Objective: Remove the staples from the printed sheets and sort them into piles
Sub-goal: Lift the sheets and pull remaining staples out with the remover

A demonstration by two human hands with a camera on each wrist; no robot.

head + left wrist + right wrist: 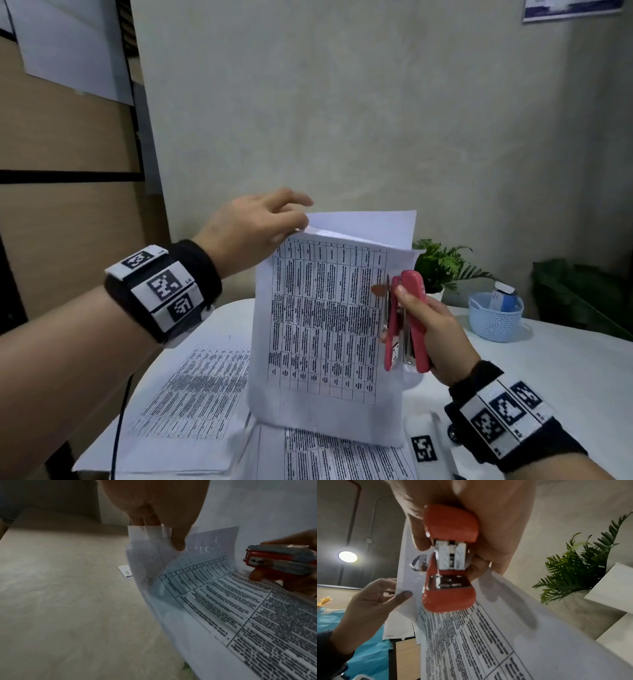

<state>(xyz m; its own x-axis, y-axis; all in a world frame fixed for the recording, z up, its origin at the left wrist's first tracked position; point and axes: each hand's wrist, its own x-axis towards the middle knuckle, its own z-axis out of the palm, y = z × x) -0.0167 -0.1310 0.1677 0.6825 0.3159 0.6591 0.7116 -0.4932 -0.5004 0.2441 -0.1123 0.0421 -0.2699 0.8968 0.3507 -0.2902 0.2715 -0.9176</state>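
Observation:
A stapled set of printed sheets (pixel 325 325) stands upright over the table, its bottom edge near the papers below. My left hand (pixel 301 222) pinches its top left corner, thumb (pixel 178 539) on the front page, which bows away from the page behind. My right hand (pixel 404 308) grips a pink-red stapler (pixel 411 318) against the set's right edge, stapler upright. Its metal tab (pixel 418 563) lies against the paper near the upper right margin. In the wrist views, the stapler (pixel 278 559) (pixel 450 547) sits beside the table-printed page (pixel 488 635).
Printed pages lie flat on the white table (pixel 548 359): one pile at left (pixel 191 387), another at the front (pixel 342 455). A pale blue basket (pixel 495 318) and a small green plant (pixel 442 263) stand at the back right. A marker-tagged white object (pixel 424 445) lies near my right wrist.

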